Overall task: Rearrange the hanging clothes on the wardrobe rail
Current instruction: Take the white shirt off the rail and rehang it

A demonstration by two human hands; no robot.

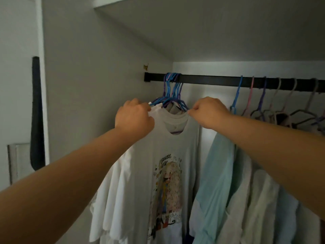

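The step in hand looks like settling the front white T-shirt [168,152] on its hanger within the bunch of blue hangers [173,95] crowded at the left end of the black rail [211,81]. The left hand [134,118] is closed on the shirt's left shoulder at the hanger tip; the right hand [209,111] is pinched shut on the collar edge at the other side. Whether the fingers also grip the plastic underneath is hard to tell in this dim view. Next, the move probably calls for squaring the shoulders evenly. The pale blue shirt [218,173] hangs just to the right, with more hangers [274,95] spaced further along the rail.
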